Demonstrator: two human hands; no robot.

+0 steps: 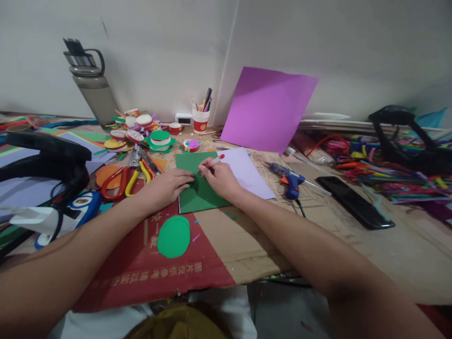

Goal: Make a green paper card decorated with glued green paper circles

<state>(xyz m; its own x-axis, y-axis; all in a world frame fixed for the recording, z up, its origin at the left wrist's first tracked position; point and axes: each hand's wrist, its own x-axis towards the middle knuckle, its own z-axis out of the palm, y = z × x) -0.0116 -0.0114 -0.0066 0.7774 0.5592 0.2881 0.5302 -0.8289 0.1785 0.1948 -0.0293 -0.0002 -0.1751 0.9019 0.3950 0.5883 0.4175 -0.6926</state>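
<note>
A dark green sheet of paper (pixel 208 200) lies on the cardboard, partly over a pale lilac sheet (pixel 243 169). My left hand (pixel 171 186) rests on the green sheet's left side, fingers stretched out and pressing it down. Closed round a white pen with a red end (pixel 217 160), my right hand (pixel 221 178) is over the middle of the same sheet. The pen's tip is hidden by my fingers. Just nearer to me, overlapping light green paper ovals (pixel 173 237) lie on the red printed part of the cardboard.
Left are red-handled scissors (pixel 115 184), yellow-handled pliers (pixel 133 181) and a water bottle (pixel 93 87). A paper cup of pens (pixel 201 120) and a purple sheet (pixel 270 110) stand at the wall. A blue glue gun (pixel 292 184) and a black phone (pixel 355 201) lie right.
</note>
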